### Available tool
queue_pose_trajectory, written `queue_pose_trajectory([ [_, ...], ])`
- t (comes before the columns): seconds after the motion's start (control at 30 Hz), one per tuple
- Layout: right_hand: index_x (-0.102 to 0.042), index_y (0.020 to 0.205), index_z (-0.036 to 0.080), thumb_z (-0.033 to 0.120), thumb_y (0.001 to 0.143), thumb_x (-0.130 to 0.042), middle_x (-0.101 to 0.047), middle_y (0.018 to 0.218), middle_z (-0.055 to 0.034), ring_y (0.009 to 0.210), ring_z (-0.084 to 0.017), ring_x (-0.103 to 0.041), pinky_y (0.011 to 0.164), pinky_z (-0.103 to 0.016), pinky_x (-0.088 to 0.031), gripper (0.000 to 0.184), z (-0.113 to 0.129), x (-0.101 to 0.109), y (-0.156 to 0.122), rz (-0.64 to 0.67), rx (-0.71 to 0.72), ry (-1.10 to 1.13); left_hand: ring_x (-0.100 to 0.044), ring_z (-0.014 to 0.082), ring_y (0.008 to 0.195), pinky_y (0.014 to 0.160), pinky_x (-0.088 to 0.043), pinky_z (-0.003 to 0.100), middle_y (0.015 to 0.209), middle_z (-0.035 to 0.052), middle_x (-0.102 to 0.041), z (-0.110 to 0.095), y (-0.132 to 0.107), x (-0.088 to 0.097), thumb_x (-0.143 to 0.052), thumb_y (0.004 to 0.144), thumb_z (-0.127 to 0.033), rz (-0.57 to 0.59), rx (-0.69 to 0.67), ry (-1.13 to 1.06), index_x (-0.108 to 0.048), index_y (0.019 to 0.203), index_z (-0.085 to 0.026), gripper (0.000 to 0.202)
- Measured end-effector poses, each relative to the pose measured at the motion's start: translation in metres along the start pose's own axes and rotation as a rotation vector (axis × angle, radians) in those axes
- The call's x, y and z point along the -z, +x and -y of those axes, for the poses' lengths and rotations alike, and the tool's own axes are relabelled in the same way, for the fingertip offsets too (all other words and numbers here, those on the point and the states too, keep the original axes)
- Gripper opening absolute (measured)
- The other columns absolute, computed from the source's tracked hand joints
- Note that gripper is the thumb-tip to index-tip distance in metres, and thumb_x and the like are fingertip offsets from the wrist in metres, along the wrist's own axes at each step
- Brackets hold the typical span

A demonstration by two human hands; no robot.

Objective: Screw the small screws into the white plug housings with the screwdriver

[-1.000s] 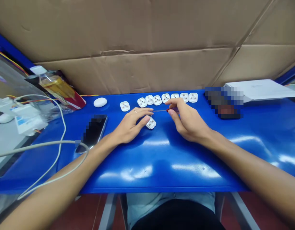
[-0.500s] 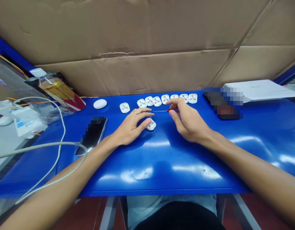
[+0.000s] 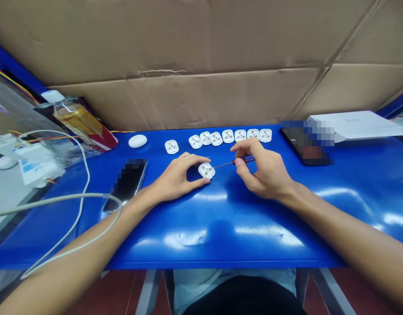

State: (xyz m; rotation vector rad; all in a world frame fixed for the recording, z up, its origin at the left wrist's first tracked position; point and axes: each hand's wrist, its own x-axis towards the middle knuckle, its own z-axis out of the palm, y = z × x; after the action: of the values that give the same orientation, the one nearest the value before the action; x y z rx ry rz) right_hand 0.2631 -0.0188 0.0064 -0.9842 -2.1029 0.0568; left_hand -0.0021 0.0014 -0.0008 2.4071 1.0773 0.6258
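On the blue surface [image 3: 221, 227] the left hand [image 3: 178, 177] pinches a white plug piece [image 3: 206, 170] between thumb and fingers; the right hand [image 3: 263, 170] grips a small screwdriver [image 3: 232, 162], tip meeting that piece; behind, a row of similar pieces [image 3: 228, 136].

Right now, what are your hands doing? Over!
Left hand grips white plug piece on blue table. Right hand pinches small screwdriver, tip at the piece. Row of white pieces behind, apart from hands.

On my desk [image 3: 221, 218], plug piece [image 3: 206, 170] sits centre betw. my left hand [image 3: 177, 177] & right hand [image 3: 265, 173]; screwdriver [image 3: 234, 162] just right of it, row of plug pieces [image 3: 228, 136] behind, phone [image 3: 126, 183] left, box [image 3: 359, 124] far right.
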Motion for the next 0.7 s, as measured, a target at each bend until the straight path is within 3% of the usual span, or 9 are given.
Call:
queue_pose_trajectory([
  [0.5, -0.058, 0.116, 0.022, 0.016, 0.090, -0.058, -0.071, 0.089, -0.0023, 0.074, -0.019, -0.070, 0.069, -0.030, -0.056, 0.026, -0.0006, 0.0006, 0.0014, -0.004, 0.022, -0.016, -0.065, 0.0253, 0.112, 0.098, -0.051, 0.039, 0.127, 0.0060, -0.073, -0.0001, 0.0004, -0.0005, -0.076, 0.092, -0.045, -0.004, -0.026, 0.008, -0.066, 0.135, -0.024, 0.048],
  [0.7, -0.059, 0.115, 0.022, 0.012, 0.086, -0.058, -0.074, 0.100, -0.0056, 0.081, -0.020, -0.073, 0.075, -0.034, -0.059, 0.031, 0.0027, 0.0015, 0.0017, -0.002, 0.099, 0.005, -0.065, 0.0256, 0.107, 0.094, -0.052, 0.040, 0.120, 0.0068, -0.074, 0.0012, 0.0004, -0.0014, -0.074, 0.093, -0.048, -0.014, -0.031, 0.010, -0.067, 0.136, -0.023, 0.050],
])
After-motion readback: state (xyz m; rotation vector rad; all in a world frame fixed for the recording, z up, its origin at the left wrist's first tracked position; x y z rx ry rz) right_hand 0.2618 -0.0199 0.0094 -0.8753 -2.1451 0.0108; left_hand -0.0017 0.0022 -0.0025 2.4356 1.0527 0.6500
